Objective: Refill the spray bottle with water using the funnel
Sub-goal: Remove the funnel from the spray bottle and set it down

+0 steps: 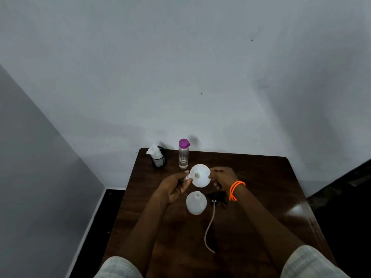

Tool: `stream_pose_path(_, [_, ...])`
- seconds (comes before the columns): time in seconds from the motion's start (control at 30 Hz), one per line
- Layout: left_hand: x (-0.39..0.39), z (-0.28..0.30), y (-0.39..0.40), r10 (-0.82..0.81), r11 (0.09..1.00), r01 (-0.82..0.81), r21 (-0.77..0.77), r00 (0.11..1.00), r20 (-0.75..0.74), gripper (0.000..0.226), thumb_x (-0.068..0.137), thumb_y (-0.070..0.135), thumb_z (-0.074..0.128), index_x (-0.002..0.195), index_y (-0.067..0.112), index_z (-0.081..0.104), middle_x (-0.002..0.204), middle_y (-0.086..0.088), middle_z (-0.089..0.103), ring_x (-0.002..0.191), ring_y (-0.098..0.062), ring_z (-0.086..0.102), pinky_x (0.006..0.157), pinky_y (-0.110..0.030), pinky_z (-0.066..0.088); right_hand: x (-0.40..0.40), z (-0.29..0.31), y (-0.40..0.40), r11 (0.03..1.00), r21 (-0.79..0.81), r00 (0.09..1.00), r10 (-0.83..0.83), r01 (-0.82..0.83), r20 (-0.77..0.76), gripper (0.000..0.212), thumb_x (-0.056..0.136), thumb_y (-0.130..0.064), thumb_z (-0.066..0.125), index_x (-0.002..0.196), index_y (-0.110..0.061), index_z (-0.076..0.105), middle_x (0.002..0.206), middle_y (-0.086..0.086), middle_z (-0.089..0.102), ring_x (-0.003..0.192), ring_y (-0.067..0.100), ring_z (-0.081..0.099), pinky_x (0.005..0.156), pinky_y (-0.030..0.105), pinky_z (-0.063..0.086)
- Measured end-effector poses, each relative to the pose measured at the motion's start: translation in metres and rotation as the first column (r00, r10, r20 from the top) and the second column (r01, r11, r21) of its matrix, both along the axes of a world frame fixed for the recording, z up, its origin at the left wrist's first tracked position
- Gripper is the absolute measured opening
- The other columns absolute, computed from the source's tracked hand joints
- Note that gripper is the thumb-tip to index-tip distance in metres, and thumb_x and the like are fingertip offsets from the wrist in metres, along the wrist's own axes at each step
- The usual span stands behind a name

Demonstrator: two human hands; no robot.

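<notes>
A white funnel [200, 175] is held above the dark wooden table [261, 187], its mouth tilted toward me. My left hand [176, 186] pinches its small tab on the left. My right hand [221, 177], with an orange band at the wrist, grips the rim on the right. Just below the funnel stands the white spray bottle [196, 202] with its neck uncovered. The black spray head [217, 196] lies beside it on the right, its white tube [209, 227] trailing toward me. A clear water bottle [183, 154] with a purple cap stands behind the funnel.
A black mesh cup [159, 158] stuffed with white tissue stands at the table's back left corner. A grey wall rises right behind the table. The floor drops away dark on the left and right sides.
</notes>
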State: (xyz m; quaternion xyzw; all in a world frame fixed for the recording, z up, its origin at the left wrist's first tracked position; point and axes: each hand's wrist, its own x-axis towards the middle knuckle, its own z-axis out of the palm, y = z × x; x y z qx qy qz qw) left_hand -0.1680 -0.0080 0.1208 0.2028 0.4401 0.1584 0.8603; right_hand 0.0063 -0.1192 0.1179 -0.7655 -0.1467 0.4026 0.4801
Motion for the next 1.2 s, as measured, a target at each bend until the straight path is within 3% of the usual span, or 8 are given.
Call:
stream_pose_path(0.17, [0.014, -0.006, 0.017, -0.004, 0.999, 0.006, 0.046, 0.999, -0.041, 0.018, 0.093, -0.008, 0.06, 0.109, -0.002, 0.065, 0.092, -0.017, 0.07, 0.08, -0.02, 0.068, 0.061, -0.024, 0.062, 0.009, -0.004, 0.012, 0.993, 0.093, 0.985, -0.051, 0.067, -0.163, 0.024, 0.083, 0.003, 0.062, 0.1, -0.007, 0.076, 0.079, 0.018, 0.072, 0.06, 0.023, 0.066, 0.05, 0.025, 0.047])
stream_pose_path(0.37, [0.04, -0.027, 0.035, 0.02, 0.997, -0.012, 0.074, 0.993, -0.113, 0.031, 0.092, -0.016, 0.057, 0.121, -0.006, 0.06, 0.099, -0.019, 0.069, 0.086, -0.023, 0.067, 0.062, -0.026, 0.063, 0.02, -0.027, 0.035, 0.98, 0.145, 0.964, -0.1, 0.139, -0.247, 0.018, 0.093, -0.014, 0.066, 0.108, -0.008, 0.072, 0.089, 0.013, 0.072, 0.068, 0.024, 0.07, 0.048, 0.024, 0.048])
stream_pose_path(0.5, [0.06, -0.061, 0.05, 0.012, 0.995, 0.008, 0.097, 0.979, -0.202, 0.032, 0.084, -0.011, 0.07, 0.116, -0.008, 0.067, 0.104, -0.024, 0.074, 0.092, -0.03, 0.073, 0.071, -0.034, 0.063, 0.035, -0.059, 0.054, 0.991, 0.112, 0.983, -0.053, 0.074, -0.175, 0.025, 0.087, -0.013, 0.076, 0.111, -0.011, 0.069, 0.099, 0.016, 0.076, 0.074, 0.023, 0.071, 0.057, 0.029, 0.053])
stream_pose_path(0.6, [0.071, -0.085, 0.061, 0.021, 0.989, 0.019, 0.15, 0.965, -0.263, 0.035, 0.082, -0.011, 0.074, 0.115, -0.003, 0.066, 0.101, -0.021, 0.073, 0.082, -0.025, 0.072, 0.063, -0.03, 0.06, 0.046, -0.085, 0.064, 0.995, 0.064, 0.989, -0.069, 0.077, -0.128, 0.03, 0.085, -0.004, 0.074, 0.114, -0.008, 0.066, 0.101, 0.019, 0.074, 0.073, 0.024, 0.07, 0.058, 0.032, 0.055])
stream_pose_path(0.93, [0.109, -0.152, 0.085, -0.086, 0.956, 0.198, 0.216, 0.895, -0.437, 0.019, 0.089, -0.015, 0.063, 0.085, 0.004, 0.065, 0.107, -0.021, 0.065, 0.096, -0.028, 0.065, 0.066, -0.028, 0.058, 0.076, -0.158, 0.091, 0.996, -0.056, 0.997, -0.067, 0.065, -0.047, 0.031, 0.086, -0.006, 0.075, 0.115, -0.009, 0.064, 0.108, 0.016, 0.071, 0.076, 0.021, 0.069, 0.058, 0.033, 0.056])
stream_pose_path(1.03, [0.119, -0.164, 0.088, -0.118, 0.928, 0.27, 0.258, 0.867, -0.484, 0.025, 0.092, -0.015, 0.058, 0.081, 0.007, 0.064, 0.099, -0.018, 0.064, 0.081, -0.02, 0.062, 0.065, -0.027, 0.057, 0.084, -0.17, 0.096, 0.995, -0.081, 0.998, -0.056, 0.055, -0.012, 0.032, 0.087, -0.007, 0.075, 0.117, -0.008, 0.063, 0.111, 0.014, 0.07, 0.075, 0.021, 0.068, 0.055, 0.032, 0.056])
stream_pose_path(1.13, [0.126, -0.171, 0.087, -0.141, 0.886, 0.339, 0.316, 0.847, -0.513, 0.025, 0.093, -0.014, 0.056, 0.083, 0.007, 0.064, 0.093, -0.016, 0.063, 0.081, -0.022, 0.063, 0.077, -0.037, 0.059, 0.09, -0.18, 0.101, 0.992, -0.113, 0.999, -0.048, 0.05, 0.026, 0.033, 0.088, -0.006, 0.074, 0.118, -0.006, 0.062, 0.109, 0.014, 0.069, 0.074, 0.022, 0.067, 0.059, 0.036, 0.058])
stream_pose_path(1.2, [0.13, -0.176, 0.087, -0.158, 0.855, 0.39, 0.342, 0.824, -0.544, 0.021, 0.09, -0.014, 0.058, 0.097, 0.002, 0.069, 0.095, -0.015, 0.065, 0.089, -0.027, 0.065, 0.091, -0.047, 0.059, 0.092, -0.185, 0.103, 0.991, -0.114, 0.997, -0.059, 0.063, 0.04, 0.032, 0.088, -0.005, 0.074, 0.117, -0.006, 0.062, 0.109, 0.015, 0.069, 0.077, 0.024, 0.068, 0.061, 0.037, 0.058])
